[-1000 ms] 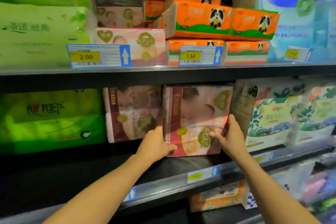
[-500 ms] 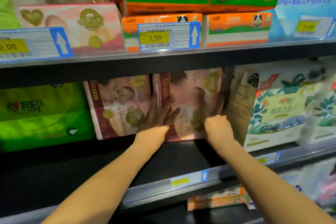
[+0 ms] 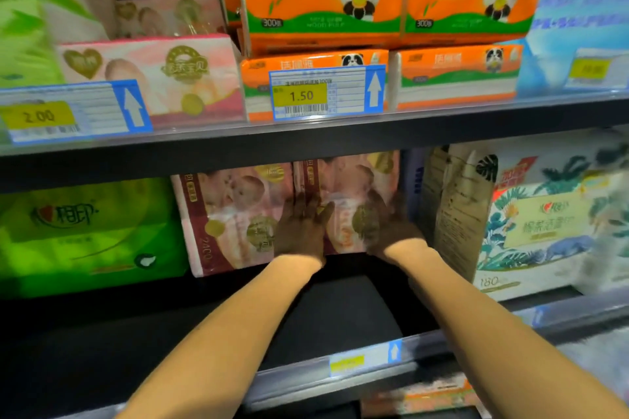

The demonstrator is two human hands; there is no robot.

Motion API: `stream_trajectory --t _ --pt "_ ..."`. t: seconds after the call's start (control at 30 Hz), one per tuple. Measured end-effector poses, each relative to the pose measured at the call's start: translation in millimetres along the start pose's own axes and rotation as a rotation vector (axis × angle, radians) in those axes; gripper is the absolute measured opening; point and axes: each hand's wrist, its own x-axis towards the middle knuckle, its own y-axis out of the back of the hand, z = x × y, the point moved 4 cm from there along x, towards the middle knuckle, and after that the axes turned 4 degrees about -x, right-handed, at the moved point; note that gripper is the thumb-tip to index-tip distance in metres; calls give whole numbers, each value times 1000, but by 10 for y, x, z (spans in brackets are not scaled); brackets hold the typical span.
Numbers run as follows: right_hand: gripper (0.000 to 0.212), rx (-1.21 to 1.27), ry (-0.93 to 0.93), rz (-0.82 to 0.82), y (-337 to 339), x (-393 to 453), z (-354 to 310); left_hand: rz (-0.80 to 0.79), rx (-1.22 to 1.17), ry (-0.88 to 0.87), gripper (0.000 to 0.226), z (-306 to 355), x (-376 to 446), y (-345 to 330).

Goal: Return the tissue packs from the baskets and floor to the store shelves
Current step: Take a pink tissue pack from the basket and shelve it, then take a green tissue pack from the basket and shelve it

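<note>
- The pink tissue pack [image 3: 347, 201] stands upright deep on the middle shelf [image 3: 340, 309], its printed face toward the camera, tucked under the shelf above.
- The left hand [image 3: 301, 231] lies flat against the left part of that pack's face, fingers straight and slightly spread, pressing on it.
- The right hand [image 3: 391, 231] is at the pack's lower right part, against its face near the right edge; it is in shadow, and its fingers appear extended rather than curled round anything.
- Neither grip pinches or wraps the pack: both are spread and laid on its front.
- Just to the left, a second pink pack [image 3: 235, 221] of the same design stands touching it, side by side.
- Further left on the same shelf sits a green tissue pack [image 3: 88, 238].
- To the right stands a white pack with leaf print [image 3: 531, 224], close beside the pink one, its side panel turned toward it.
- On the shelf above are orange panda packs [image 3: 388, 3], stacked in two layers, and a pink flat pack [image 3: 153, 75] to their left.
- Price tags reading 1.50 [image 3: 301, 96] and 2.00 [image 3: 38, 116] hang on the upper shelf's front edge.
- A yellow label [image 3: 347, 364], blurred, sits on the middle shelf's front rail.
</note>
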Motion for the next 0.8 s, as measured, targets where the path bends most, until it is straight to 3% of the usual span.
stream_trajectory --t 0.03,0.13,0.3,0.43,0.6,0.8 --pt "83 50 -11 13 137 -166 3 -15 -6 -11 95 25 -41 71" --pt "50 57 -66 15 342 -612 -49 -20 -2 -27 79 21 -332 300" --pt "55 -5 -99 390 623 -1596 -53 31 -172 -40 36 -79 -971 728" --pt "56 -146 -275 511 705 -2276 59 194 -180 -209 50 -4 -1143 894" --pt "64 -255 -466 477 713 -3199 107 284 -166 -520 50 331 -1485 971" --pt "66 -367 -725 403 657 -4559 -34 342 -307 -794 48 943 -2063 1061"
